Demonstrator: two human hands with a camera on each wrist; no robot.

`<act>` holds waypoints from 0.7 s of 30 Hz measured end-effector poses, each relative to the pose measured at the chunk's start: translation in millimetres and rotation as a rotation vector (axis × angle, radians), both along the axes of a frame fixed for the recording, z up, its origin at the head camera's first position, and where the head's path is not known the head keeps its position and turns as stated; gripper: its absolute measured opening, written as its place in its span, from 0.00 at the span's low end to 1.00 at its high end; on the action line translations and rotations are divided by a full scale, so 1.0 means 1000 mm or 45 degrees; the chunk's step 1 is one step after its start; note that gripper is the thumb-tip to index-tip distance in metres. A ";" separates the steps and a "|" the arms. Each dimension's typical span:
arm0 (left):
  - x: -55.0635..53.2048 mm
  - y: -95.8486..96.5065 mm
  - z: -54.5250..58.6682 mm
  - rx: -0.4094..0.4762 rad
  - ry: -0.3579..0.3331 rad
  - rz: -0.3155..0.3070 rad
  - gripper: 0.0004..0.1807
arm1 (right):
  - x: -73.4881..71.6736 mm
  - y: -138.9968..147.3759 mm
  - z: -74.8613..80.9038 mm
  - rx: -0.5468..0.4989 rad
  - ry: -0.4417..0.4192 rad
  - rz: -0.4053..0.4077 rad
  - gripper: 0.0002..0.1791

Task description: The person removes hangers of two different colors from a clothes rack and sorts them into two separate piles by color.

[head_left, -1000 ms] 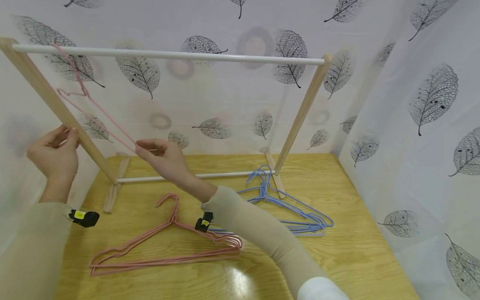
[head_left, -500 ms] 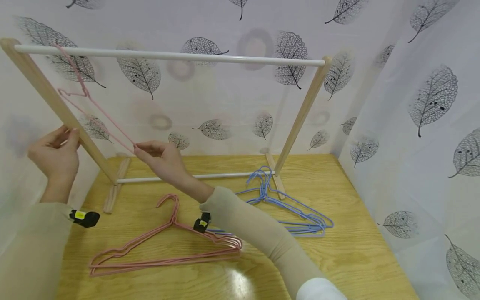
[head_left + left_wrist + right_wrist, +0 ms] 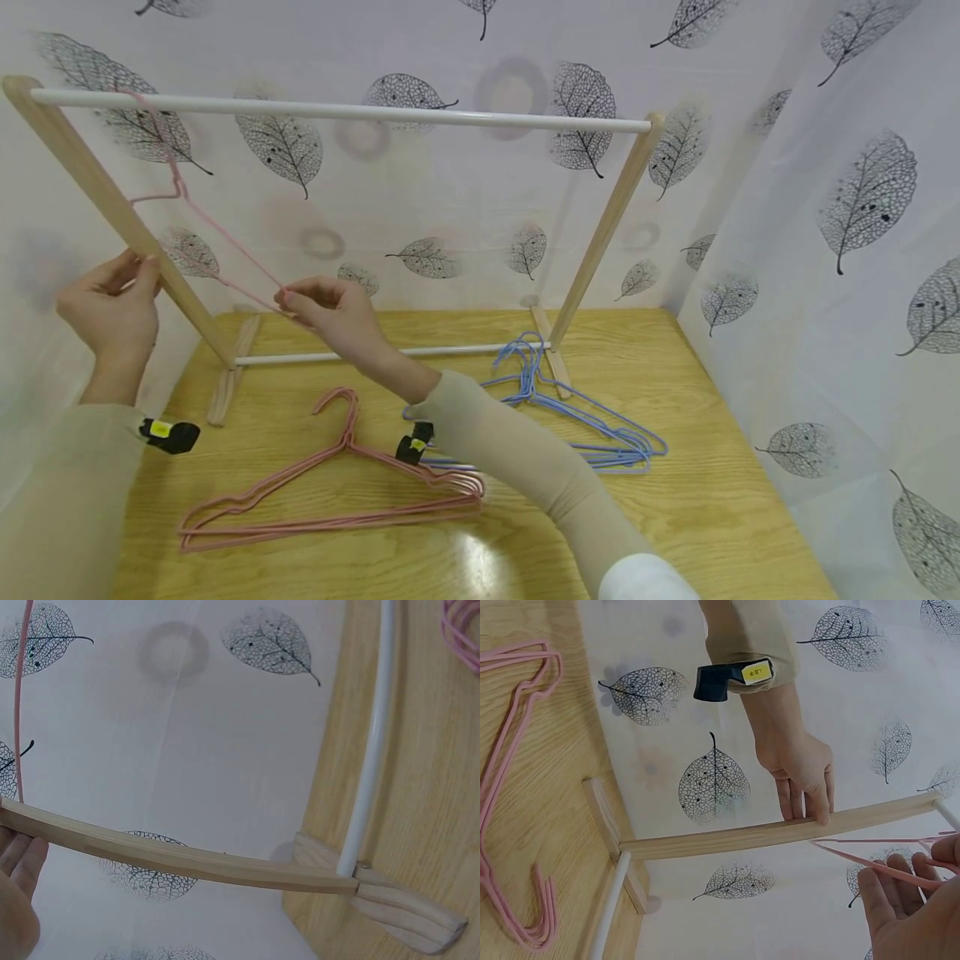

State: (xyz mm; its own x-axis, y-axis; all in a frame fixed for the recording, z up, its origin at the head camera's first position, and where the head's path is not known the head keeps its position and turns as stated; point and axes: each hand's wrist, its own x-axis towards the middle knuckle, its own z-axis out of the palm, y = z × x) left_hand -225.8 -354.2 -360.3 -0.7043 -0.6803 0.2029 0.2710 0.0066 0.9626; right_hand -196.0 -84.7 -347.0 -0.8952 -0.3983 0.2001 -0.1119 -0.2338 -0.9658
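A pink wire clothes hanger (image 3: 232, 240) hangs by its hook over the white top rod (image 3: 375, 112) of a small garment rack, near the left end. My right hand (image 3: 337, 321) pinches the hanger's near lower corner between thumb and fingers; its far side passes behind the left wooden post (image 3: 81, 167). My left hand (image 3: 112, 308) grips that post partway up. In the right wrist view the thumb of my left hand (image 3: 799, 765) lies in front of the post, with fingers behind it.
Several stacked pink hangers (image 3: 347, 442) lie on the wooden table (image 3: 690, 500) in front of the rack. Several blue hangers (image 3: 528, 383) lie to the right, partly behind my right forearm, by the rack's right foot (image 3: 557, 371). Leaf-patterned curtain (image 3: 442, 208) encloses the back and sides.
My right hand has moved slightly right, turning the pink hanger so its far end now goes behind the left post. The hook has shifted a little right. My left hand stays put.
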 end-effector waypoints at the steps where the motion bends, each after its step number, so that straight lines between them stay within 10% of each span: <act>1: 0.000 0.001 0.001 -0.005 -0.002 0.002 0.17 | 0.000 0.002 -0.001 0.004 -0.008 -0.001 0.13; 21: 0.000 0.003 0.002 -0.083 -0.048 0.035 0.17 | -0.006 0.045 -0.008 -0.029 -0.016 -0.017 0.15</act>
